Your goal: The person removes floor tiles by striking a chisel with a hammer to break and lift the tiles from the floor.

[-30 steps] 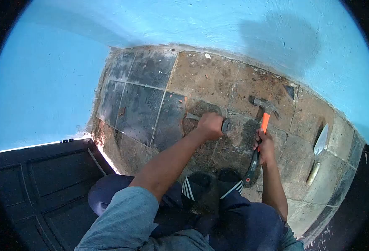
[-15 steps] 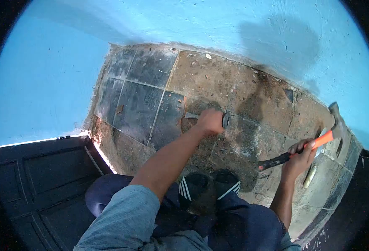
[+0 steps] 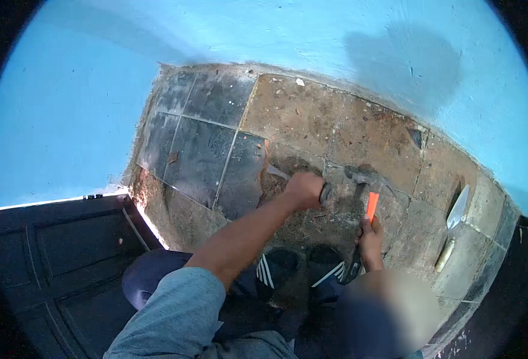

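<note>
My left hand (image 3: 305, 190) is closed around a chisel (image 3: 278, 173). Its flat metal blade points left at the broken edge of a dark floor tile (image 3: 238, 173), and its round black end sticks out on the right of the fist. In my right hand (image 3: 370, 242) is a claw hammer (image 3: 372, 206) with an orange and black handle. The hammer's head is smeared by motion, low over the floor to the right of the chisel's end. A blurred round patch hides my right forearm.
A pointed trowel (image 3: 458, 208) lies on the tiles at the right. Rubble and dust cover the bare floor (image 3: 294, 113) where tiles are off. Blue walls (image 3: 264, 30) bound the back and left, with a dark panelled door (image 3: 66, 257) at lower left. My shoes (image 3: 279, 266) are just below the chisel.
The hammer has swung from the far right, near the trowel, leftward toward the chisel's end. My left hand has shifted slightly down and right, and the chisel is tilted more.
</note>
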`<state>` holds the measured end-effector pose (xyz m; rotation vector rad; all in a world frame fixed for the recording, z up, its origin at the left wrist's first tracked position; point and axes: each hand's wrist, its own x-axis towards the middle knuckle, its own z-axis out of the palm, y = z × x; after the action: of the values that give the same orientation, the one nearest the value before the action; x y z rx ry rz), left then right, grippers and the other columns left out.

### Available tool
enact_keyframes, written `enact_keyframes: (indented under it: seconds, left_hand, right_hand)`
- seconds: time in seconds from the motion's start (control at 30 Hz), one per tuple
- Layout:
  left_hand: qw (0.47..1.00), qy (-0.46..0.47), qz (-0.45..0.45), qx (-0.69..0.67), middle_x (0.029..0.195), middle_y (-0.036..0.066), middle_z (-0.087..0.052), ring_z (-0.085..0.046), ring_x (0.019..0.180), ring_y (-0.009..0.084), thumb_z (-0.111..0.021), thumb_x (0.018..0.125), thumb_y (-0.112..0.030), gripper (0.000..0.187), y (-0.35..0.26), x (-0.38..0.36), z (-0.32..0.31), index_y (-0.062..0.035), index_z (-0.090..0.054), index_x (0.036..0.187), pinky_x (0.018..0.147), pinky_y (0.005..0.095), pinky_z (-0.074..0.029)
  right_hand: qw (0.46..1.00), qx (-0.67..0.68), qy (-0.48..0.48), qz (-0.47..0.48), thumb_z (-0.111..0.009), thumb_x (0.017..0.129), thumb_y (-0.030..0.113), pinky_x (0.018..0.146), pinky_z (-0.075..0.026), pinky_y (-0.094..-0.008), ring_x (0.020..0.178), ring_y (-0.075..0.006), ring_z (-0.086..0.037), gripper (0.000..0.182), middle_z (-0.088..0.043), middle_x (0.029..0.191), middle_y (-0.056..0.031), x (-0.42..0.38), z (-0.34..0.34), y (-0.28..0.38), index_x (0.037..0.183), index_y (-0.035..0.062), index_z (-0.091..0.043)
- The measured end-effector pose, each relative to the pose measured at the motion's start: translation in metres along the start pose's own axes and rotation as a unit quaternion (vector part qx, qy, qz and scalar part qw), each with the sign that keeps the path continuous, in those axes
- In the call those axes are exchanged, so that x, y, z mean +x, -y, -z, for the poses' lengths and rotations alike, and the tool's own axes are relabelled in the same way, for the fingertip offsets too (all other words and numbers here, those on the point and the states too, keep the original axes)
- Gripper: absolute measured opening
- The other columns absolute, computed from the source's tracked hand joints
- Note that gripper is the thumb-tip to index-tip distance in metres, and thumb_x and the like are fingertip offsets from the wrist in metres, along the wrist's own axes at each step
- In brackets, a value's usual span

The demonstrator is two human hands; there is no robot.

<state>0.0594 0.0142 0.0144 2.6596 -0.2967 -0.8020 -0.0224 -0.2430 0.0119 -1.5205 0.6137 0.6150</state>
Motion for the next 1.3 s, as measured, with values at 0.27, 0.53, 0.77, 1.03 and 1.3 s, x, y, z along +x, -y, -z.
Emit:
enact_keyframes:
  seconds: [0.27,0.53,0.77,1.03,1.3]
  left_hand:
    - [0.989,-0.097,0.084,-0.075,0.089,0.022,-0.071,-0.07,0.088,0.0398,-0.075,0.072,-0.027,0.027,-0.014,0.01,0.051,-0.0062,-0.073,0.089,0.081,0.0489,-0.056]
    - [0.94,-0.249,0.126,-0.198,0.092,0.017,-0.074,-0.072,0.092,0.0328,-0.078,0.084,-0.044,0.042,0.065,0.058,0.102,-0.0046,-0.072,0.096,0.076,0.0425,-0.055]
    - [0.956,-0.187,0.088,-0.209,0.098,0.017,-0.074,-0.07,0.095,0.0354,-0.07,0.089,-0.053,0.046,0.059,0.057,0.114,-0.0081,-0.075,0.099,0.08,0.044,-0.055]
    - [0.98,-0.117,-0.003,-0.16,0.103,0.016,-0.074,-0.07,0.096,0.0341,-0.076,0.087,-0.042,0.041,0.057,0.071,0.091,-0.0067,-0.072,0.107,0.083,0.0433,-0.054]
    - [0.991,-0.067,0.039,-0.111,0.104,0.018,-0.072,-0.068,0.098,0.0387,-0.076,0.087,-0.028,0.028,0.067,0.092,0.058,-0.0071,-0.072,0.106,0.084,0.0458,-0.054]
  right_hand:
    - [0.999,0.021,-0.024,-0.027,-0.048,0.106,0.031,0.043,-0.035,-0.0283,0.047,-0.0105,-0.041,0.023,-0.044,0.064,0.0029,0.0,-0.002,0.008,0.092,0.0124,-0.05]
    - [0.998,0.054,-0.007,-0.044,-0.049,0.106,0.031,0.043,-0.036,-0.0283,0.047,-0.0109,-0.042,0.024,-0.044,0.064,0.0019,-0.001,0.0,0.01,0.092,0.011,-0.049]
    - [0.998,0.052,0.0,-0.047,-0.049,0.107,0.033,0.041,-0.04,-0.0297,0.046,-0.0127,-0.047,0.028,-0.046,0.065,-0.0002,-0.003,0.002,0.017,0.096,0.0079,-0.051]
    - [0.999,0.037,0.01,-0.015,-0.047,0.107,0.035,0.042,-0.036,-0.0274,0.047,-0.0099,-0.041,0.029,-0.045,0.067,0.0023,-0.001,0.009,0.031,0.092,0.0115,-0.051]
    - [0.95,0.158,-0.146,0.227,-0.047,0.107,0.04,0.045,-0.037,-0.0243,0.051,-0.0076,-0.044,0.034,-0.046,0.066,0.0022,0.015,0.043,0.149,0.096,0.009,-0.053]
